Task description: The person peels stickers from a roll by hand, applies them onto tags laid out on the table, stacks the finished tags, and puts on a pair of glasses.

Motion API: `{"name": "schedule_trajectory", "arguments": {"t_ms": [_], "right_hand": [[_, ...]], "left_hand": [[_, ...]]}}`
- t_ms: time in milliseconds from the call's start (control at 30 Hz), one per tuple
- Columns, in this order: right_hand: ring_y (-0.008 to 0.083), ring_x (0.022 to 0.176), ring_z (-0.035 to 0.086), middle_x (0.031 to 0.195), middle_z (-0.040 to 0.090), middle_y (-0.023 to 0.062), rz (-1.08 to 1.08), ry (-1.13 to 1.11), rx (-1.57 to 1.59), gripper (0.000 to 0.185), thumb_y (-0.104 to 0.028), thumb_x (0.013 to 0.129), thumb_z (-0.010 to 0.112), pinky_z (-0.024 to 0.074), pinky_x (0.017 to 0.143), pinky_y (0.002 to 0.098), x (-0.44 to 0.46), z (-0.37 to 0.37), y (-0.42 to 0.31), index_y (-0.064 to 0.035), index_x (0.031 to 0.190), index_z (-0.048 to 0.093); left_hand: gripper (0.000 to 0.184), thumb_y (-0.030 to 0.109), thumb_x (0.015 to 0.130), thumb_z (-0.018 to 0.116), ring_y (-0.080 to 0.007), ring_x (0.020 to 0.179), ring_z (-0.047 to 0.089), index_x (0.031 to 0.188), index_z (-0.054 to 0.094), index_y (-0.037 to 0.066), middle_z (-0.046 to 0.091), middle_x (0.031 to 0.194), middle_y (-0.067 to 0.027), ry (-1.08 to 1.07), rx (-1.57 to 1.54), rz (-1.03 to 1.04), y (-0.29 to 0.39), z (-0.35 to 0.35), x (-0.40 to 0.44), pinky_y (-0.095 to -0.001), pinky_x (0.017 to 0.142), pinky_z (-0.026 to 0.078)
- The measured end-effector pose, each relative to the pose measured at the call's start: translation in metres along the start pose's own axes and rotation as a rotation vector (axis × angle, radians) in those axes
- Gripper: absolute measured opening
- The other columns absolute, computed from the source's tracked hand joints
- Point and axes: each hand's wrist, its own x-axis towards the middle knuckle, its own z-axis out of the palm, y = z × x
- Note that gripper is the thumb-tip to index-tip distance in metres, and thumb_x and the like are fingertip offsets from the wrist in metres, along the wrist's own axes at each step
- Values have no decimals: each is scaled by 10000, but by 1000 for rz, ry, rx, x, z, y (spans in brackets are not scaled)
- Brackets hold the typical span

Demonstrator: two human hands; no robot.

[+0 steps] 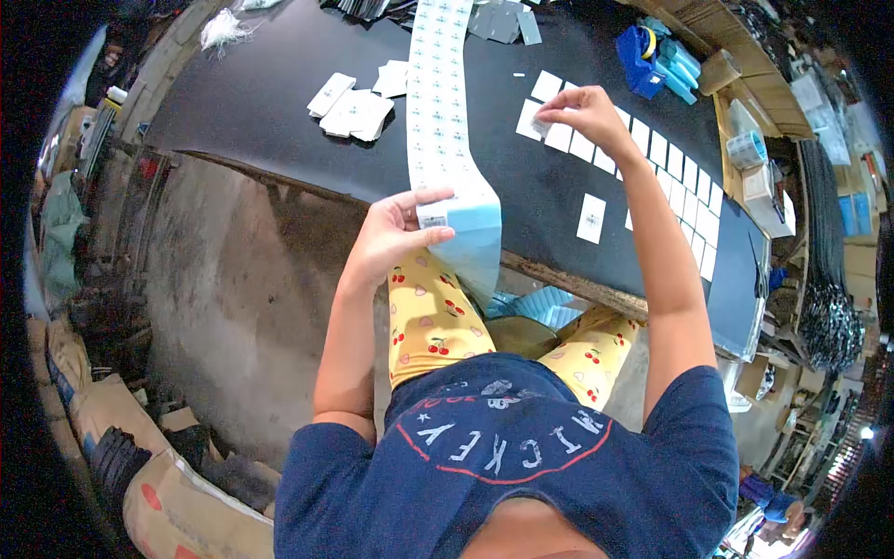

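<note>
A black worktop (270, 93) stands over a stained concrete floor (233, 242), with a cardboard carton (191, 508) lower left, cluttered shelving (780, 424) right, and a small bright light (867, 433).

At six o'clock, a navy short-sleeved T-shirt (512, 470) lettered MICKEY in white; yellow cherry-and-heart-print bottoms (419, 361).

Fisheye view — straight edges bow, corners fall off to grainy black. Middle well lit and fairly sharp; white cards (590, 218) nearly washed out, their fine print too small to read. Black tabletop (289, 56) carries a soft grey sheen at left. Concrete floor (214, 252) duller, darkening beneath the table's edge. Right margin dim, smeared — one hard glare spot, glints on dark strands (829, 326).
</note>
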Motion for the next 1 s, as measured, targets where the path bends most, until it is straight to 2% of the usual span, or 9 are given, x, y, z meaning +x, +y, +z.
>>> {"name": "schedule_trajectory", "arguments": {"t_ms": [167, 333, 400, 533, 600, 933, 1000], "right_hand": [[121, 744, 637, 792, 701, 71, 124, -69, 43, 190, -167, 718, 769, 476, 721, 249, 43, 8, 39, -22, 837, 735], [137, 722, 646, 779, 709, 84, 220, -130, 72, 235, -167, 649, 813, 485, 734, 267, 52, 10, 57, -18, 816, 742], [136, 720, 645, 779, 709, 83, 226, -124, 82, 234, -164, 645, 814, 486, 733, 268, 50, 11, 55, -17, 813, 741], [132, 715, 645, 778, 711, 81, 195, -91, 95, 218, -138, 647, 805, 488, 720, 264, 45, 13, 50, -11, 811, 739], [129, 713, 646, 774, 711, 77, 174, -78, 99, 205, -127, 653, 796, 487, 715, 256, 45, 16, 51, -9, 811, 740], [137, 689, 655, 754, 708, 88, 131, -15, 3, 180, -119, 650, 791, 501, 676, 266, 45, 23, 56, -17, 789, 741], [126, 662, 649, 738, 702, 93, 65, -24, 31, 147, -74, 693, 738, 510, 670, 267, 44, 24, 58, 22, 805, 725]], "left_hand": [[452, 3, 757, 737, -120, 902, 629, 1188, 601, -3, 653, 1080, -85, 94, 60, -77, -17, -12, 3, -254, 803, 514], [468, 3, 749, 741, -113, 882, 634, 1195, 599, -2, 657, 1073, -81, 97, 78, -130, -28, -22, 6, -257, 791, 515], [472, 8, 744, 747, -85, 776, 633, 1190, 596, -15, 669, 1024, -101, 109, 56, -41, -31, -21, 6, -219, 623, 528], [490, -1, 735, 752, -91, 793, 639, 1198, 591, -15, 670, 1015, -100, 102, 30, -87, -25, -22, 7, -223, 651, 534], [506, -27, 727, 740, -114, 892, 635, 1209, 586, -11, 645, 1107, -95, 85, 38, -112, -24, -23, 7, -253, 804, 519], [516, -47, 724, 734, -111, 915, 627, 1215, 577, -20, 649, 1091, -95, 94, 47, -106, -26, -23, 7, -242, 802, 518], [525, -52, 721, 734, -109, 908, 626, 1220, 574, -17, 649, 1091, -93, 95, 40, -122, -25, -23, 7, -241, 803, 516]]}}
